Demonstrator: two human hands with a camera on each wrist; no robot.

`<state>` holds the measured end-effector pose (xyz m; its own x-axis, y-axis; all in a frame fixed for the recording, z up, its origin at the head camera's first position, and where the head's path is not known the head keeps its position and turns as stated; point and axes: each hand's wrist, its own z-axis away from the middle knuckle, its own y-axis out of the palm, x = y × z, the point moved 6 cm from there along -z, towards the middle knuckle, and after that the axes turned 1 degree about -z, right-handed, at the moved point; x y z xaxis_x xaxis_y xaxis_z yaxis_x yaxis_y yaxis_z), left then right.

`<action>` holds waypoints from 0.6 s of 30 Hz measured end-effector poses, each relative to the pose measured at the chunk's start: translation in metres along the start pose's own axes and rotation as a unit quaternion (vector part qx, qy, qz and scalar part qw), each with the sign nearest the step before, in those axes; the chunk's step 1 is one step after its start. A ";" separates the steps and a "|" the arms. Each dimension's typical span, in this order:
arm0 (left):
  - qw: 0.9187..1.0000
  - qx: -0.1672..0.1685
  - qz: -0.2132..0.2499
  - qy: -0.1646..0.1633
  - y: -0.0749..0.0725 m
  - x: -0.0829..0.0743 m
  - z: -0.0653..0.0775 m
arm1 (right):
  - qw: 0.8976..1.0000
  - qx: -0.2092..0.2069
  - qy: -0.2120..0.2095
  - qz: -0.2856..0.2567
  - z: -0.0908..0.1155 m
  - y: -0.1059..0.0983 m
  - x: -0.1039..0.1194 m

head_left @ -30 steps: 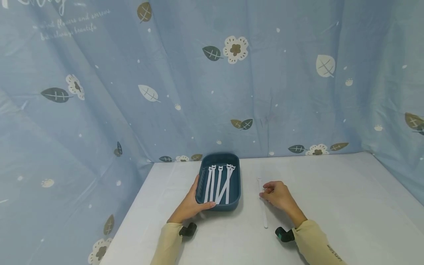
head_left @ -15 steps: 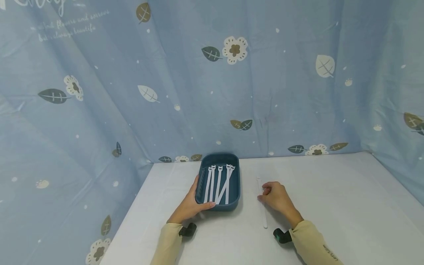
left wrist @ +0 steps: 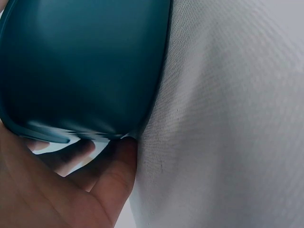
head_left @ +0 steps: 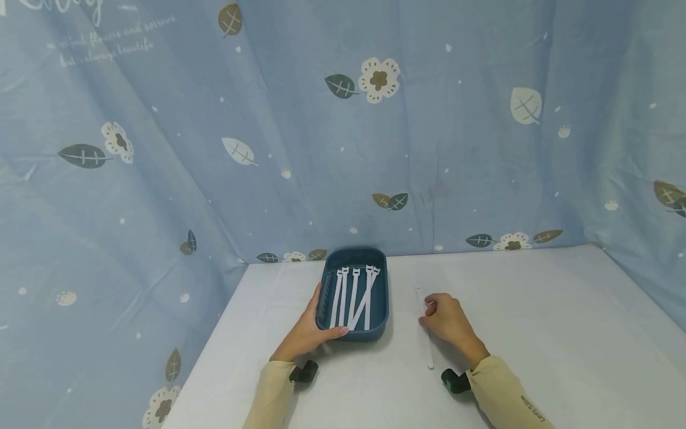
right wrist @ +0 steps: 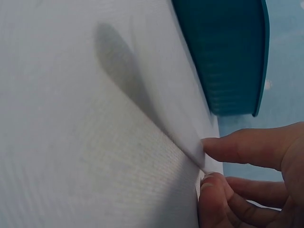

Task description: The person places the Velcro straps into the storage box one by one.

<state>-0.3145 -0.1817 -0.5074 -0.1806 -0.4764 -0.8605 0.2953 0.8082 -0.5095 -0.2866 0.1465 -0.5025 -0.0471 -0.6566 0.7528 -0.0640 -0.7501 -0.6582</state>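
In the head view a dark teal plastic bin (head_left: 383, 301) stands on the white table, holding several white hook-and-loop cable ties (head_left: 355, 292) with slotted heads. My left hand (head_left: 304, 335) grips its near left corner, thumb over the front rim and fingers along the left side. To the right, my right hand (head_left: 449, 322) pinches another white cable tie (head_left: 430, 354) near its middle, hiding part of it. The right wrist view shows the thumb (right wrist: 237, 146) and fingertips close together at the strap, with a shadow under its raised end.
A blue curtain (head_left: 429, 149) with printed leaves and flowers hangs behind the white table (head_left: 536, 310). The bin's far end is close to the curtain. A dark wrist camera (head_left: 304, 372) sits at the left wrist, another camera (head_left: 455, 381) at the right.
My right hand has shifted slightly left and its fingers have closed on the cable tie, whose lower end has moved a little right. The left hand and bin stay in place.
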 end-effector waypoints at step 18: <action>1.000 0.000 -0.004 0.006 0.001 0.005 -0.001 | 1.000 -0.002 0.015 0.005 0.004 -0.006 0.003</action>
<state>-0.3164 -0.1830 -0.5115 -0.1936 -0.4789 -0.8563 0.2931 0.8047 -0.5163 -0.2826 0.1487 -0.4960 -0.0769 -0.6617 0.7458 -0.0676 -0.7429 -0.6660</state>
